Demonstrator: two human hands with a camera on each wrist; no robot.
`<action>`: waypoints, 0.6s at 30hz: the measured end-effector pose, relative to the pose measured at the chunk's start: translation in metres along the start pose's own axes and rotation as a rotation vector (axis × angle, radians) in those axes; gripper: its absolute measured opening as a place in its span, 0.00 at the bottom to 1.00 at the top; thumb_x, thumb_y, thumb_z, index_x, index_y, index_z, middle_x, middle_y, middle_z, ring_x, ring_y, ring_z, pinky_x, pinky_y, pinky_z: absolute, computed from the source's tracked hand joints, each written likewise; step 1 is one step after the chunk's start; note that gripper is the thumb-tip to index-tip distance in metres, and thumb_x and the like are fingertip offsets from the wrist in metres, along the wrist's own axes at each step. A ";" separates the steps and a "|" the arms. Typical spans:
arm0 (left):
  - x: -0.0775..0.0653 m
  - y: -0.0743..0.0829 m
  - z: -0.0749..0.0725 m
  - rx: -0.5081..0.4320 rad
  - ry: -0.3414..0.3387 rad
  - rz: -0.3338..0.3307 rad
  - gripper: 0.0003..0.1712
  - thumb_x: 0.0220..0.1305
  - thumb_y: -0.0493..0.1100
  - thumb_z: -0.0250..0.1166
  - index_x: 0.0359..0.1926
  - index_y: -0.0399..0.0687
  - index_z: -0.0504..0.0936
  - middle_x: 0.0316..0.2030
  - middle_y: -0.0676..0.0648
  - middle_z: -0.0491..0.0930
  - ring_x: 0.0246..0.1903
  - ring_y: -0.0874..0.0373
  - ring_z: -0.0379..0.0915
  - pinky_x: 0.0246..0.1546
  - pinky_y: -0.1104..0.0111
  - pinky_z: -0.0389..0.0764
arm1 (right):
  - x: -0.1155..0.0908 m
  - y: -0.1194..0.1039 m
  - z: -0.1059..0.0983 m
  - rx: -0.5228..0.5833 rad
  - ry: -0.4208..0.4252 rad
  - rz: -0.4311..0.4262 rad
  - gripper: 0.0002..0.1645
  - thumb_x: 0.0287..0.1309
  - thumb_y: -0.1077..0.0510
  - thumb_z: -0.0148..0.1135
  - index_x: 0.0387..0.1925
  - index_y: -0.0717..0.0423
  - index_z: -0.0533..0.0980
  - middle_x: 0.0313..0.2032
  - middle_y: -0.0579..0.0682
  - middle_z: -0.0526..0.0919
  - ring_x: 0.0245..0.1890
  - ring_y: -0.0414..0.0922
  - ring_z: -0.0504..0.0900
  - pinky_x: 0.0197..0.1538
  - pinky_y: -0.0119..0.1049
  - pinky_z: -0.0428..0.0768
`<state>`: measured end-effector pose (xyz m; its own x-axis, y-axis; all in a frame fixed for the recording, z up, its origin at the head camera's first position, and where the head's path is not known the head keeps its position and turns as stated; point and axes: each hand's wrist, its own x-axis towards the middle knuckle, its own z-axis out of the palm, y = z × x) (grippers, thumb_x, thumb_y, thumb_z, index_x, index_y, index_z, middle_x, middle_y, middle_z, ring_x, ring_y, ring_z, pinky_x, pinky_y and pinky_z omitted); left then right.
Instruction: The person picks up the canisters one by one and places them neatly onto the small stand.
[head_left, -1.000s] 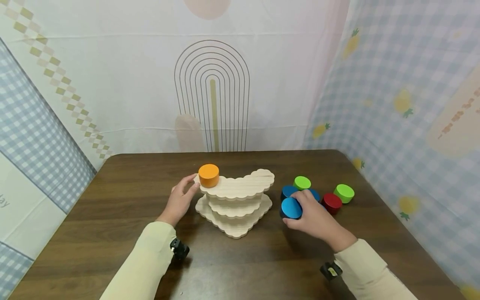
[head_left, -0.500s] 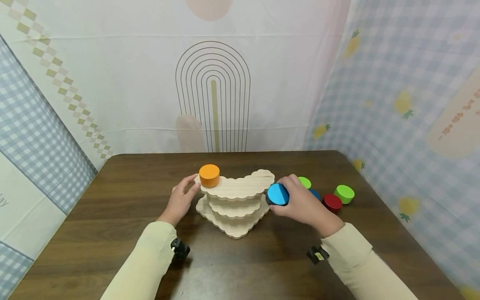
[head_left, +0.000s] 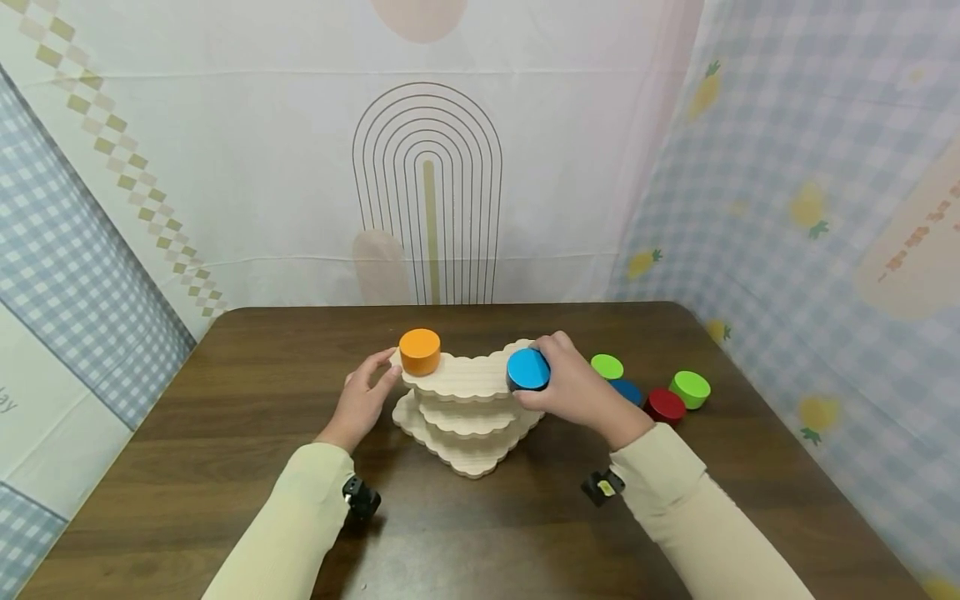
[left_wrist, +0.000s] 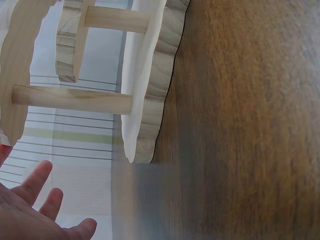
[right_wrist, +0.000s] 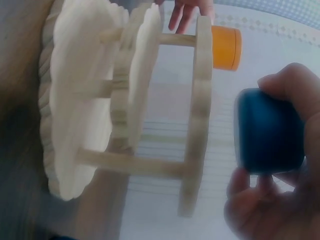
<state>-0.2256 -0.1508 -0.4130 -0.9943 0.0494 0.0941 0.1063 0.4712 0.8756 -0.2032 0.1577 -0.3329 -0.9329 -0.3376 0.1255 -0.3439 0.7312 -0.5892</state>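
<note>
A three-tiered pale wooden stand [head_left: 470,377] with scalloped edges stands on the table; round pegs [left_wrist: 72,99] join its tiers. My right hand [head_left: 581,387] grips a blue cylindrical block [head_left: 528,369] by its sides. In the right wrist view a gap shows between this blue block [right_wrist: 270,132] and the top tier [right_wrist: 199,110]. An orange cylindrical block [head_left: 420,352] sits upright on the top tier's left end. Beside that end is my left hand [head_left: 356,404], its fingertips at the tier's edge. The left wrist view shows its other fingers [left_wrist: 37,182] spread loosely.
To the right of the stand, a green block [head_left: 607,367], a blue block [head_left: 626,391], a red block [head_left: 665,406] and another green block [head_left: 690,389] are grouped on the brown table [head_left: 480,542]. Patterned cloth [head_left: 300,150] hangs behind and along both sides.
My right hand has lifted the blue block from beside the others and carried it left over the right part of the top tier. My left hand has stayed at the stand's left end.
</note>
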 end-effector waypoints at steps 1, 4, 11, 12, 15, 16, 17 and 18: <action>0.000 0.000 0.000 0.000 0.001 -0.002 0.30 0.73 0.56 0.50 0.69 0.46 0.63 0.66 0.38 0.65 0.67 0.39 0.48 0.65 0.39 0.51 | 0.002 -0.002 0.001 0.008 -0.003 -0.004 0.39 0.48 0.50 0.72 0.57 0.64 0.67 0.53 0.60 0.66 0.51 0.55 0.71 0.53 0.53 0.75; 0.000 0.000 0.000 -0.002 0.004 -0.007 0.30 0.73 0.55 0.51 0.70 0.47 0.63 0.66 0.38 0.65 0.68 0.40 0.48 0.65 0.40 0.51 | 0.008 -0.007 0.003 0.026 -0.011 -0.011 0.38 0.48 0.50 0.72 0.56 0.64 0.68 0.53 0.60 0.66 0.51 0.55 0.71 0.54 0.52 0.75; 0.000 0.000 0.000 -0.010 0.008 0.003 0.30 0.73 0.55 0.51 0.69 0.47 0.64 0.65 0.38 0.65 0.68 0.39 0.48 0.65 0.40 0.52 | 0.022 -0.015 0.011 0.026 -0.037 0.003 0.37 0.49 0.48 0.71 0.56 0.62 0.68 0.53 0.59 0.65 0.51 0.54 0.71 0.54 0.51 0.75; 0.000 0.000 0.000 -0.012 0.008 0.005 0.30 0.73 0.55 0.51 0.69 0.47 0.64 0.65 0.38 0.65 0.68 0.39 0.48 0.65 0.40 0.52 | 0.024 -0.016 0.012 0.026 -0.040 0.011 0.37 0.49 0.48 0.70 0.56 0.62 0.68 0.53 0.59 0.65 0.51 0.54 0.71 0.54 0.51 0.75; -0.001 -0.001 0.000 -0.016 0.006 0.008 0.30 0.73 0.55 0.51 0.70 0.47 0.64 0.65 0.37 0.65 0.68 0.39 0.48 0.65 0.39 0.51 | 0.028 -0.020 0.015 0.018 -0.050 0.029 0.37 0.49 0.47 0.70 0.56 0.61 0.68 0.52 0.58 0.65 0.51 0.54 0.71 0.54 0.50 0.75; -0.001 -0.001 0.000 -0.017 0.004 0.007 0.30 0.73 0.56 0.51 0.70 0.47 0.64 0.65 0.38 0.65 0.68 0.39 0.47 0.65 0.39 0.52 | 0.030 -0.022 0.016 0.014 -0.053 0.034 0.37 0.49 0.47 0.69 0.56 0.61 0.68 0.52 0.58 0.66 0.51 0.53 0.71 0.54 0.50 0.75; -0.001 -0.001 0.000 -0.020 0.002 0.004 0.31 0.73 0.56 0.51 0.70 0.47 0.64 0.65 0.38 0.65 0.68 0.39 0.47 0.65 0.39 0.52 | 0.032 -0.023 0.018 0.010 -0.056 0.040 0.37 0.48 0.46 0.69 0.56 0.61 0.69 0.52 0.58 0.66 0.51 0.53 0.72 0.54 0.50 0.75; 0.000 -0.001 0.001 -0.025 0.000 0.001 0.31 0.73 0.56 0.51 0.70 0.48 0.64 0.65 0.38 0.65 0.68 0.40 0.47 0.65 0.39 0.51 | 0.033 -0.025 0.019 0.003 -0.058 0.046 0.37 0.48 0.46 0.69 0.56 0.60 0.69 0.52 0.57 0.66 0.51 0.53 0.72 0.54 0.50 0.75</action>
<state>-0.2255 -0.1509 -0.4144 -0.9942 0.0496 0.0955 0.1076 0.4494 0.8868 -0.2234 0.1171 -0.3290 -0.9400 -0.3372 0.0519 -0.3001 0.7448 -0.5959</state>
